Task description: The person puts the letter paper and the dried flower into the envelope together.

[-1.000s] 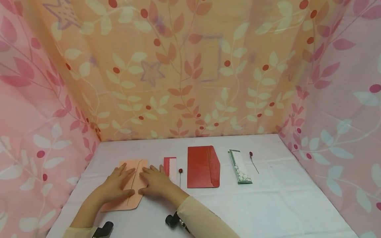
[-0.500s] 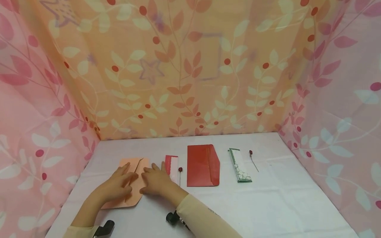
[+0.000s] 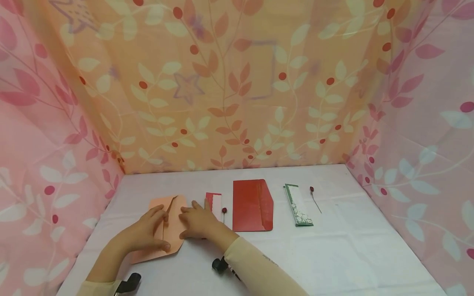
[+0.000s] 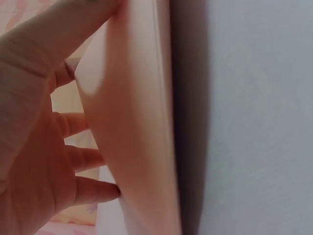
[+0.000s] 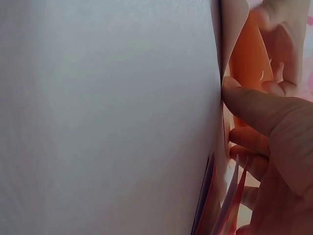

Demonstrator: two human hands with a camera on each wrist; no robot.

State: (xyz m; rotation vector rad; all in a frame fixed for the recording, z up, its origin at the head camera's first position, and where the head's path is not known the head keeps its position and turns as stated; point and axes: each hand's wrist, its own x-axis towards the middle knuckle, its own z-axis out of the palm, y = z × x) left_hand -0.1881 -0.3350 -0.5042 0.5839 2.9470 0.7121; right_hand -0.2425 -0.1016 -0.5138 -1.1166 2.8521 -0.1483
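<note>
A peach envelope (image 3: 173, 231) lies on the white table at the left, its flap slightly raised along the slanted edge. My left hand (image 3: 144, 232) holds that flap, thumb near the lower part and fingers bent at the edge. In the left wrist view, the peach paper (image 4: 132, 122) stands up beside the fingers. My right hand (image 3: 200, 221) rests along the envelope's right edge with fingers spread. In the right wrist view its thumb (image 5: 244, 100) touches the paper edge, and the bent flap shows a deeper orange inside (image 5: 249, 54).
A red-and-white card (image 3: 216, 201) and a small dried rose (image 3: 224, 210) lie partly behind my right hand. Farther right are a red envelope (image 3: 248, 205), a green floral card (image 3: 299, 207) and another rose (image 3: 312, 190). Patterned curtains (image 3: 229, 102) enclose the white table (image 3: 333, 255).
My left fingers have curled at the flap and lifted it a little from the envelope. The right hand has shifted slightly right, toward the envelope's edge, and the envelope has turned slightly.
</note>
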